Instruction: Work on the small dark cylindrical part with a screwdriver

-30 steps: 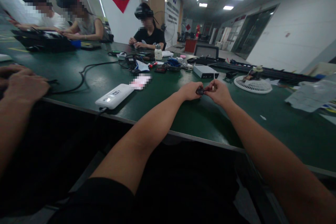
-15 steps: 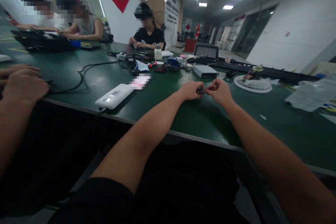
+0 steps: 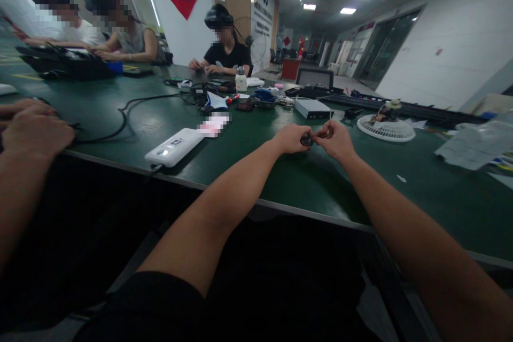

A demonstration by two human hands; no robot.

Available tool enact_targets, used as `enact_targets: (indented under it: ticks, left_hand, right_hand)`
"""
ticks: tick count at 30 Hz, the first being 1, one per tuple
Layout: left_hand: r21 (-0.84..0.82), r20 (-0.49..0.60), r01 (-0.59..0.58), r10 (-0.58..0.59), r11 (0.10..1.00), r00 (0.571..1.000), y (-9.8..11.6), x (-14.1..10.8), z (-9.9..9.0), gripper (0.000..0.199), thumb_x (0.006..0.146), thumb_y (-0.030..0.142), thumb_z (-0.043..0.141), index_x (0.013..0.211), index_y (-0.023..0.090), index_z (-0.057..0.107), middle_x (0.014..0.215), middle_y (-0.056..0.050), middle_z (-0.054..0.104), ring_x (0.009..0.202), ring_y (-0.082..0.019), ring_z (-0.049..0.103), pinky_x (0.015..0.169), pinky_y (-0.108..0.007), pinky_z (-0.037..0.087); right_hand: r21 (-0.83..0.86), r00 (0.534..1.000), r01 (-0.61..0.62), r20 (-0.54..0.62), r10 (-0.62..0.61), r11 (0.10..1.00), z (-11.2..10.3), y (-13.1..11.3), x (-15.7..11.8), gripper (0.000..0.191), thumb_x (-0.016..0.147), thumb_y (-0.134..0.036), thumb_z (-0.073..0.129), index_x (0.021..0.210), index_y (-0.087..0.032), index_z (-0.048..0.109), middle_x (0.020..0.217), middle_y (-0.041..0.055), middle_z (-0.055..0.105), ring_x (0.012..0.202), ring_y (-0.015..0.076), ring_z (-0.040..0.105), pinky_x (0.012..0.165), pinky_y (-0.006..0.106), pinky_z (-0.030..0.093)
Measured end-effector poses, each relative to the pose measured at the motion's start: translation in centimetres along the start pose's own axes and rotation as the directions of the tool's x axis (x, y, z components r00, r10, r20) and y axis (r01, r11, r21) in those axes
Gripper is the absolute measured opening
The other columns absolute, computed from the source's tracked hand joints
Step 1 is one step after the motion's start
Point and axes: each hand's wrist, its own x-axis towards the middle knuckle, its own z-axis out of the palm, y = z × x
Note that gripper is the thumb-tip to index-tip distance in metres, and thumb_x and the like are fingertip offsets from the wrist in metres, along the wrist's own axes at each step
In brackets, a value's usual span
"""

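Observation:
My left hand [image 3: 292, 138] is closed around a small dark rounded part [image 3: 306, 139] just above the green table. Its exact kind is too small to make out. From the other side my right hand [image 3: 333, 139] meets it, thumb and fingers pinched together at the part's right edge. A thin light sliver rises above the right fingers, too fine to name. What the right fingertips pinch is hidden. Both forearms reach in over the table's front edge.
A white power bank [image 3: 176, 147] with a cable lies left of my arms. Beyond my hands are a grey box [image 3: 313, 109], a white fan grille [image 3: 385, 129] and a bottle [image 3: 241, 80]. A neighbour's hands [image 3: 38, 131] rest at far left; several people sit opposite.
My hands stay in nearly the same spot, with the dark part turned slightly between them. At far left the neighbour's hands have shifted a little.

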Motion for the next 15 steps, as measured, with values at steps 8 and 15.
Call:
enact_targets:
  ticks: [8,15]
  left_hand:
    - [0.011,-0.007,0.001,-0.001,1.000,1.000,-0.21,0.04,0.07,0.039,0.079,0.030,0.078,0.118,0.022,0.073,0.106,-0.007,0.079,0.099,-0.028,0.074,0.087,-0.035,0.055]
    - [0.009,-0.018,0.021,-0.021,1.000,1.000,-0.43,-0.07,0.07,0.037,0.079,0.024,0.077,0.116,0.021,0.073,0.106,-0.007,0.080,0.102,-0.028,0.074,0.087,-0.034,0.055]
  right_hand:
    - [-0.108,0.998,0.043,0.040,-0.039,0.993,0.21,0.44,-0.03,0.034,0.070,-0.030,0.078,0.086,-0.028,0.047,0.079,-0.0007,0.070,0.066,0.0188,0.062,0.065,0.035,0.051]
    - [0.021,0.994,0.015,0.103,-0.017,1.000,0.31,0.53,-0.12,0.047,0.063,-0.029,0.084,0.089,-0.027,0.044,0.086,0.0000,0.072,0.070,0.0196,0.068,0.065,0.035,0.054]
